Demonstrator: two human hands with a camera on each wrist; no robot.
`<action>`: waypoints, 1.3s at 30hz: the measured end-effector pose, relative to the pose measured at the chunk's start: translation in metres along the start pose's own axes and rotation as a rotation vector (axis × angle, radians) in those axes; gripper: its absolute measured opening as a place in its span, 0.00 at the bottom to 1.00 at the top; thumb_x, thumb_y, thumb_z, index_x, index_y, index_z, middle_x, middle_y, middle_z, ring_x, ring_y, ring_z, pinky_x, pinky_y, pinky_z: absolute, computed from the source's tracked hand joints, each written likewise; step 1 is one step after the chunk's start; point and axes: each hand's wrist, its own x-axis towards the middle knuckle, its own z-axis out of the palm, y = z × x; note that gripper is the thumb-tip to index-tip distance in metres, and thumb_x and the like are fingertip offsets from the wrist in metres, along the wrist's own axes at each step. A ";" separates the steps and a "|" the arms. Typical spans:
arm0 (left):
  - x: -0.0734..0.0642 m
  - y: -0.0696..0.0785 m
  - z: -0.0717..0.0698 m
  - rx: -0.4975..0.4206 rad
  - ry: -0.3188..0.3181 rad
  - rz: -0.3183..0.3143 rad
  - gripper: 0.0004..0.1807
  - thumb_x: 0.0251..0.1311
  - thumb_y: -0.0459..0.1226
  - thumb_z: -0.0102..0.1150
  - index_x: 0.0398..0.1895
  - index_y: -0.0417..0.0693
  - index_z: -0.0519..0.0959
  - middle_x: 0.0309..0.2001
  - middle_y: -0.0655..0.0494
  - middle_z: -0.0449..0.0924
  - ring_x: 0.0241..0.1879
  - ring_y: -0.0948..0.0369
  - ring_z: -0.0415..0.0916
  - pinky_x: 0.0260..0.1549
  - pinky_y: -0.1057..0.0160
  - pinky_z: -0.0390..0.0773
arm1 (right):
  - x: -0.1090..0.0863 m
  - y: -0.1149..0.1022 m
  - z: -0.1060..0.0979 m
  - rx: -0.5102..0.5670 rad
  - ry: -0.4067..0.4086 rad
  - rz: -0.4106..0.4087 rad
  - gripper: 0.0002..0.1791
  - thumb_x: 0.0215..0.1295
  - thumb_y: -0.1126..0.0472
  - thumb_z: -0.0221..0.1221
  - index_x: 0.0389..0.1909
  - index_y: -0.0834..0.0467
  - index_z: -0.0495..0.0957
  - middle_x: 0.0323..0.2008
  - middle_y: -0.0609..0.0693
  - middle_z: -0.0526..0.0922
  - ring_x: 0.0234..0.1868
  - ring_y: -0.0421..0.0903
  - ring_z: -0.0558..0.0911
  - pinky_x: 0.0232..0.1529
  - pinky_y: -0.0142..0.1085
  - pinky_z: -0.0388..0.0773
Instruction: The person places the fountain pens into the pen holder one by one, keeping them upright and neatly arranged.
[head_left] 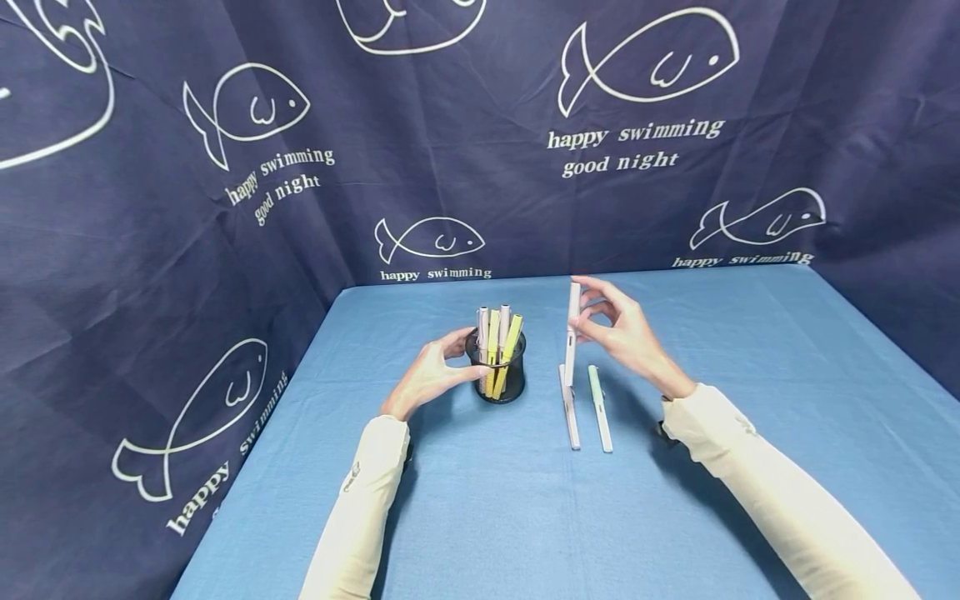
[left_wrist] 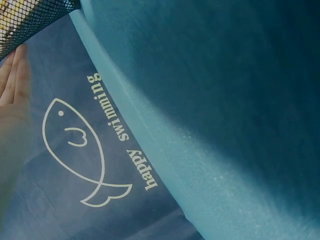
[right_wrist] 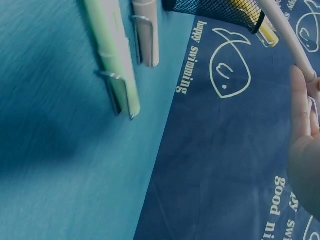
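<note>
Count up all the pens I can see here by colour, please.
Pale pink pens: 4 (1 in the right hand, 1 on the table, 2 in the mesh cup)
Yellow pens: 2 (both in the mesh cup)
Light green pen: 1 (on the table)
Total pens visible: 7

1. Desk (head_left: pixel 480 517): blue.
2. Backdrop (head_left: pixel 517 196) past the desk's far edge: navy, with white fish outlines and lettering.
3. Holder (head_left: pixel 516 385): black mesh.
4. Pens in it (head_left: pixel 513 337): yellow, others seemingly pale pink.
5. Raised pen (head_left: pixel 571 358): pinkish white.
6. Green pen (head_left: pixel 600 408): mint.
7. Pink pen (head_left: pixel 570 415): pale.
8. Sleeves (head_left: pixel 356 508): cream.
</note>
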 end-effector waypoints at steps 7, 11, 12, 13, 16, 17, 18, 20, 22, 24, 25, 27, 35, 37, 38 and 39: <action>0.001 -0.001 0.000 0.006 0.001 0.002 0.43 0.57 0.49 0.77 0.75 0.50 0.71 0.64 0.50 0.79 0.63 0.49 0.75 0.66 0.42 0.69 | 0.007 -0.002 0.011 0.000 0.033 -0.045 0.32 0.67 0.77 0.62 0.72 0.63 0.69 0.48 0.64 0.73 0.40 0.43 0.82 0.36 0.43 0.88; 0.001 -0.002 0.000 0.000 -0.003 0.004 0.43 0.57 0.49 0.77 0.75 0.51 0.71 0.63 0.50 0.79 0.63 0.49 0.75 0.66 0.42 0.69 | 0.010 -0.002 0.018 -0.016 0.046 -0.083 0.32 0.68 0.77 0.62 0.72 0.63 0.69 0.49 0.64 0.72 0.40 0.45 0.81 0.35 0.44 0.87; 0.001 -0.002 0.000 -0.002 -0.003 0.002 0.43 0.57 0.49 0.76 0.75 0.51 0.70 0.63 0.50 0.79 0.63 0.49 0.75 0.66 0.42 0.69 | 0.011 -0.002 0.019 -0.015 0.046 -0.090 0.32 0.68 0.78 0.62 0.72 0.64 0.69 0.49 0.65 0.72 0.40 0.45 0.81 0.35 0.44 0.87; 0.001 -0.002 0.000 -0.005 -0.003 0.001 0.43 0.57 0.49 0.76 0.75 0.51 0.71 0.63 0.50 0.79 0.63 0.49 0.75 0.66 0.42 0.69 | 0.011 -0.002 0.020 -0.014 0.045 -0.095 0.32 0.68 0.77 0.62 0.73 0.64 0.69 0.49 0.65 0.72 0.40 0.45 0.81 0.36 0.45 0.87; 0.000 -0.002 0.000 -0.011 -0.004 -0.003 0.43 0.57 0.49 0.76 0.75 0.51 0.70 0.64 0.50 0.78 0.64 0.49 0.74 0.66 0.42 0.69 | 0.014 -0.003 0.024 -0.016 0.040 -0.107 0.33 0.68 0.77 0.62 0.73 0.64 0.69 0.49 0.64 0.72 0.41 0.46 0.81 0.36 0.46 0.87; 0.000 -0.002 0.000 -0.013 -0.003 -0.004 0.43 0.57 0.49 0.76 0.75 0.51 0.70 0.64 0.49 0.78 0.64 0.49 0.74 0.66 0.42 0.69 | 0.015 -0.003 0.026 -0.017 0.039 -0.111 0.33 0.67 0.77 0.62 0.73 0.64 0.69 0.49 0.64 0.72 0.41 0.46 0.81 0.36 0.46 0.87; 0.000 -0.002 0.000 -0.015 -0.003 -0.005 0.43 0.57 0.49 0.76 0.75 0.51 0.70 0.65 0.49 0.78 0.64 0.49 0.74 0.66 0.42 0.69 | 0.016 -0.003 0.027 -0.020 0.038 -0.115 0.33 0.68 0.77 0.62 0.73 0.63 0.69 0.49 0.64 0.72 0.41 0.46 0.81 0.36 0.45 0.87; 0.000 -0.002 0.000 -0.016 -0.001 -0.005 0.43 0.57 0.49 0.77 0.75 0.51 0.71 0.65 0.49 0.77 0.64 0.49 0.74 0.66 0.42 0.69 | 0.018 -0.004 0.029 -0.023 0.035 -0.124 0.33 0.68 0.77 0.62 0.73 0.63 0.70 0.50 0.63 0.72 0.41 0.46 0.81 0.36 0.46 0.87; 0.000 -0.001 0.000 -0.014 0.001 -0.002 0.43 0.57 0.49 0.77 0.75 0.51 0.71 0.64 0.49 0.78 0.64 0.49 0.74 0.66 0.42 0.69 | 0.020 -0.004 0.031 -0.028 0.034 -0.136 0.33 0.68 0.77 0.62 0.73 0.63 0.70 0.50 0.63 0.72 0.41 0.46 0.81 0.36 0.46 0.87; 0.000 -0.001 0.000 -0.014 0.000 -0.001 0.43 0.57 0.49 0.77 0.75 0.51 0.71 0.63 0.50 0.79 0.64 0.49 0.74 0.66 0.42 0.69 | 0.021 -0.005 0.033 -0.032 0.034 -0.145 0.32 0.68 0.77 0.62 0.73 0.63 0.69 0.50 0.64 0.71 0.40 0.47 0.81 0.36 0.44 0.87; 0.000 -0.001 0.000 -0.014 -0.001 0.001 0.43 0.57 0.49 0.77 0.75 0.51 0.71 0.63 0.50 0.79 0.64 0.49 0.74 0.67 0.42 0.69 | 0.022 -0.005 0.034 -0.031 0.034 -0.151 0.33 0.68 0.77 0.62 0.73 0.63 0.69 0.50 0.64 0.71 0.40 0.47 0.80 0.36 0.44 0.87; 0.000 -0.001 0.000 -0.010 -0.001 0.003 0.43 0.57 0.50 0.77 0.75 0.50 0.70 0.63 0.51 0.79 0.64 0.49 0.74 0.67 0.42 0.68 | 0.023 -0.004 0.036 -0.037 0.038 -0.161 0.32 0.68 0.78 0.62 0.73 0.63 0.69 0.50 0.64 0.71 0.40 0.46 0.80 0.36 0.41 0.87; 0.000 0.000 0.000 -0.008 -0.006 0.000 0.43 0.57 0.49 0.77 0.75 0.50 0.70 0.62 0.51 0.80 0.64 0.49 0.74 0.67 0.44 0.69 | 0.029 -0.005 0.043 -0.035 0.058 -0.178 0.33 0.69 0.76 0.62 0.73 0.60 0.70 0.50 0.62 0.72 0.40 0.47 0.81 0.35 0.37 0.87; 0.000 0.000 0.000 -0.009 -0.006 0.001 0.43 0.57 0.49 0.77 0.75 0.49 0.70 0.62 0.50 0.80 0.64 0.49 0.74 0.67 0.44 0.69 | 0.031 -0.006 0.044 -0.038 0.060 -0.181 0.32 0.69 0.75 0.62 0.74 0.59 0.70 0.50 0.61 0.72 0.40 0.48 0.81 0.35 0.37 0.86; 0.000 0.000 0.000 -0.009 -0.006 0.002 0.43 0.57 0.49 0.77 0.75 0.49 0.70 0.62 0.50 0.80 0.64 0.49 0.74 0.67 0.44 0.69 | 0.032 -0.006 0.045 -0.042 0.061 -0.185 0.32 0.70 0.74 0.63 0.73 0.58 0.70 0.50 0.61 0.72 0.40 0.49 0.81 0.35 0.37 0.86; 0.000 0.001 0.000 -0.009 -0.006 0.004 0.43 0.57 0.48 0.77 0.75 0.49 0.70 0.62 0.50 0.80 0.64 0.49 0.74 0.67 0.44 0.69 | 0.033 -0.006 0.046 -0.044 0.062 -0.189 0.32 0.70 0.74 0.63 0.73 0.58 0.70 0.50 0.61 0.72 0.40 0.49 0.81 0.35 0.37 0.86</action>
